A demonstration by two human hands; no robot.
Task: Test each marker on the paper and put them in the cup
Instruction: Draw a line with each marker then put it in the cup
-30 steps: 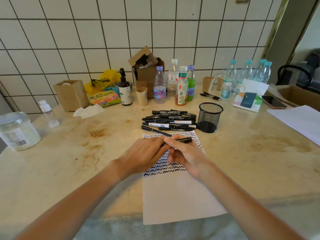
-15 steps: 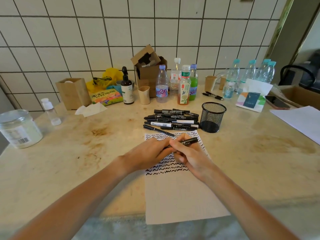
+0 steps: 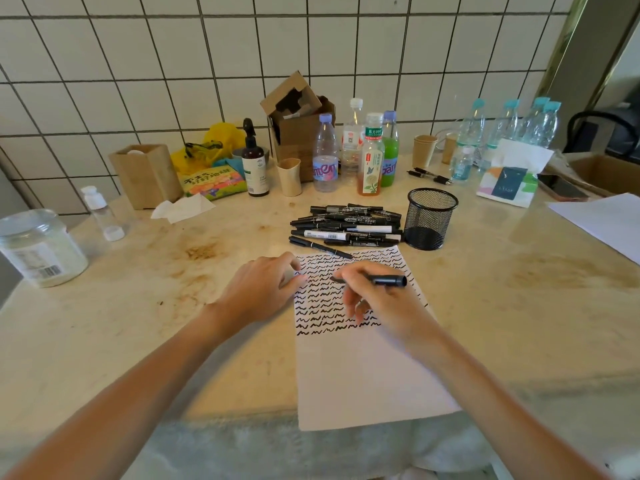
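Right hand [image 3: 377, 299] fingers clamp the marker [image 3: 384, 280], tip angled over the scribbled paper [image 3: 363, 375] for testing, while left hand [image 3: 263, 289] pinches something small (presumably its cap), the mesh cup [image 3: 431, 220] standing beyond.

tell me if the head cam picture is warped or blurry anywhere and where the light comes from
Head view: wide-angle warp bends the wall tiles and the table edge; centre is sharp, so the squiggles on the paper and the marker in the right hand read clearly; the near table edge is soft; light seems to come from the right, though its source is out of frame.
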